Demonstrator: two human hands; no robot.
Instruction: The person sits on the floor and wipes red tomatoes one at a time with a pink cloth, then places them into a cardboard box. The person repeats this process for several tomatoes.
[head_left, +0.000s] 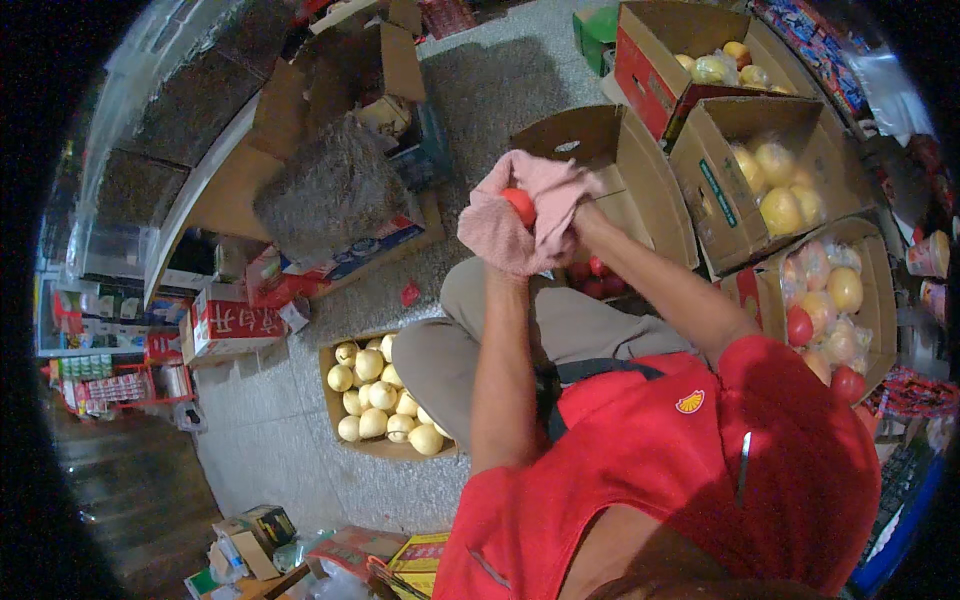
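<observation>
A pink cloth (487, 225) is bunched around a round red fruit (519, 206), held out over my knees. Under the cloth's near side, my left hand (508, 270) is mostly covered, with only the wrist area showing. My right hand (589, 219) grips the cloth from the right, and folds hide its fingers. Just beyond my hands stands an open cardboard box (652, 187) with bare bottom visible. Several dark red fruits (592, 285) lie below my right forearm, partly hidden by it.
A shallow box of pale yellow round fruits (382, 396) sits left of my knee. Along the right stand cardboard boxes (720, 202) with wrapped yellow fruits (780, 210) and mixed fruits (817, 300). A red-and-white carton (232, 319) and a dark plastic bag (337, 195) are leftward.
</observation>
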